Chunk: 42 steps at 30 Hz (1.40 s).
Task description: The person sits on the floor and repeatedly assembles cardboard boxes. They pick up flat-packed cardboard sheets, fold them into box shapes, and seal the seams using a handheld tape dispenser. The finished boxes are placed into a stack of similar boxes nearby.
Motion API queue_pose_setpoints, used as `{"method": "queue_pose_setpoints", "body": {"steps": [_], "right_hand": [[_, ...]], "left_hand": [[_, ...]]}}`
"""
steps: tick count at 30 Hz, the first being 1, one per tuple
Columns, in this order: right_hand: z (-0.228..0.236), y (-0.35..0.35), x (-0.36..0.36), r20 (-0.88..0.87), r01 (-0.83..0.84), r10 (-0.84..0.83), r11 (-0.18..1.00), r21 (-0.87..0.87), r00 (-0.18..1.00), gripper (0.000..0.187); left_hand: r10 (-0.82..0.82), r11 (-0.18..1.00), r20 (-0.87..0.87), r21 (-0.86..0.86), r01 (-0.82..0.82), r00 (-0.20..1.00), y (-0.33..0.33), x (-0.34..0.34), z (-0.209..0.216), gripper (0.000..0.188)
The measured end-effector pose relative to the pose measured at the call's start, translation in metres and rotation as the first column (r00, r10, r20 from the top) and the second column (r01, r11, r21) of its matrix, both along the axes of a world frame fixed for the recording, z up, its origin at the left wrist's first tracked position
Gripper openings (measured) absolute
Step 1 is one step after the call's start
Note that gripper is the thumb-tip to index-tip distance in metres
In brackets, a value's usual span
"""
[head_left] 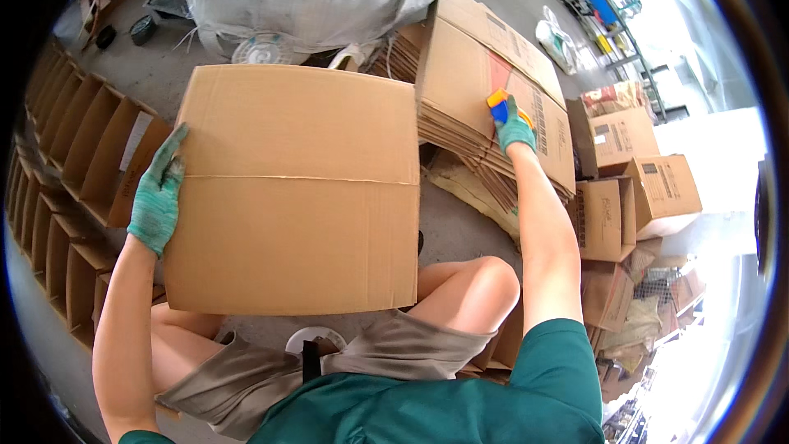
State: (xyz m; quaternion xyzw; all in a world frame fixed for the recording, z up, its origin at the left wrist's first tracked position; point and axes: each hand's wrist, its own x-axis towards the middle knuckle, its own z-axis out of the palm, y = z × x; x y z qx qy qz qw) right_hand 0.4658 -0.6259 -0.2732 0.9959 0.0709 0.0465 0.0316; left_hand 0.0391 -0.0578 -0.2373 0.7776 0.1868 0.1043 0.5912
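A large brown cardboard box (296, 234) stands in front of me between my knees, with a seam running across the face turned up to me. My left hand (161, 189), in a green knit glove, holds the box by its left edge; part of the fingers is hidden at that edge. Out to the right, my gloved right hand (516, 132) is closed around an orange and blue tape dispenser (498, 105). That hand is over a stack of flattened cardboard boxes (460, 74), whose top sheet carries print and a reddish patch.
Rows of opened cardboard boxes (90, 132) line the left side. Several smaller boxes (629, 140) are piled at the right. Clear plastic sheeting (304, 0) covers something large at the back. A shelving rack (600, 17) stands far right, near a white bag (556, 40).
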Motion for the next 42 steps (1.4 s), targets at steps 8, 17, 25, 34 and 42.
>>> {"method": "queue_pose_setpoints", "body": {"steps": [8, 17, 25, 34, 42], "right_hand": [[0.078, 0.076, -0.046, 0.133, -0.376, 0.406, 0.607, 0.701, 0.904, 0.054], [0.170, 0.243, -0.225, -0.199, -0.013, 0.801, 0.249, 0.968, 0.565, 0.049], [0.147, 0.232, -0.224, -0.366, -0.104, 0.820, 0.452, 0.886, 0.441, 0.063], [0.148, 0.227, -0.221, -0.422, -0.031, 0.827, 0.465, 0.885, 0.371, 0.074], [0.153, 0.228, -0.222, -0.435, -0.070, 0.817, 0.494, 0.867, 0.379, 0.064]], "left_hand": [[0.023, 0.999, 0.002, 0.046, -0.023, 1.000, -0.007, -0.002, 0.006, 0.044], [-0.014, 0.998, -0.024, 0.067, 0.015, 1.000, -0.002, -0.001, 0.008, 0.044], [0.115, 0.615, 0.132, 0.769, -0.175, 0.985, -0.019, 0.004, 0.013, 0.034], [-0.033, 0.607, -0.151, -0.789, -0.100, 0.988, -0.141, 0.011, 0.078, 0.064], [0.148, 0.580, 0.042, -0.813, -0.052, 0.988, -0.167, 0.024, 0.067, 0.053]]}}
